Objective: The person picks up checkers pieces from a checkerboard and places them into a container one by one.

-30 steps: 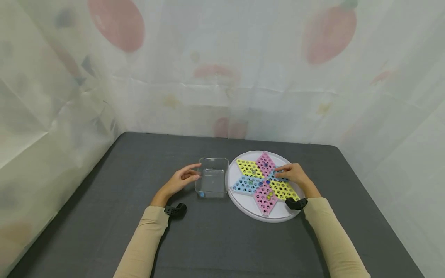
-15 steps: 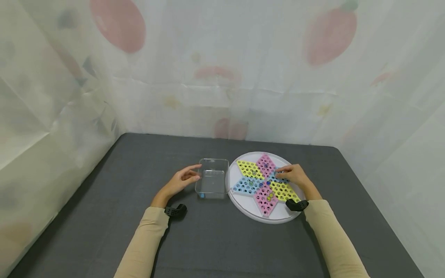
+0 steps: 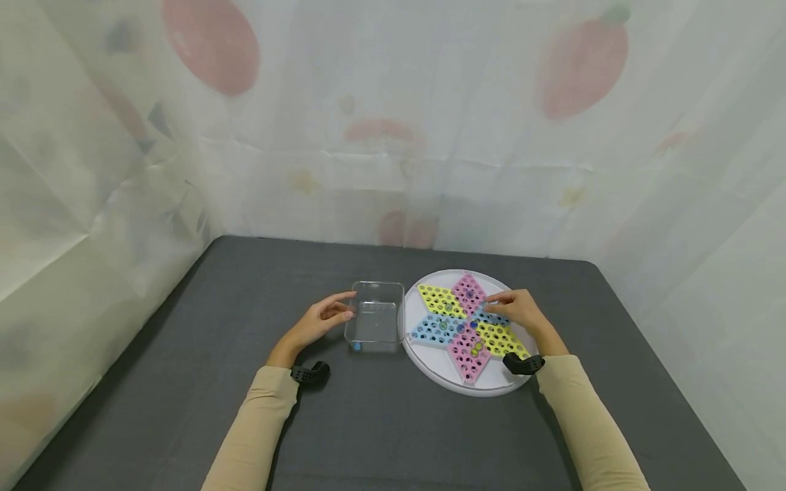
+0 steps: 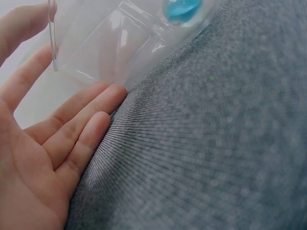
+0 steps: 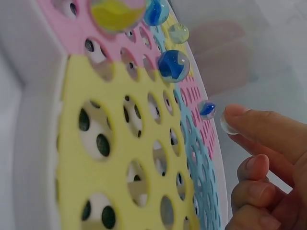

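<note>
Clear marble (image 5: pixel 227 126) at the tip of the right hand (image 3: pixel 518 308), pressed against the forefinger pad; thumb not visible in the wrist view, so a true pinch cannot be confirmed. Other fingers curled under. Marble sits just over the blue arm of the star board (image 3: pixel 467 324), near the board's centre.

Board: round white tray, six-pointed star of pink, yellow and blue perforated panels. Several marbles seated in holes: blue ones (image 5: pixel 173 65) close by the fingertip, a yellow one (image 5: pixel 116 11) on the pink panel.

Just left of the board, touching or nearly so: clear plastic box (image 3: pixel 375 323), one blue marble (image 4: pixel 181 9) in its near corner.

Left hand (image 3: pixel 316 321) lies relaxed and open, fingers straight, fingertips at the box's left wall; holds nothing.

All on a dark grey fabric worktop (image 3: pixel 184 382).
</note>
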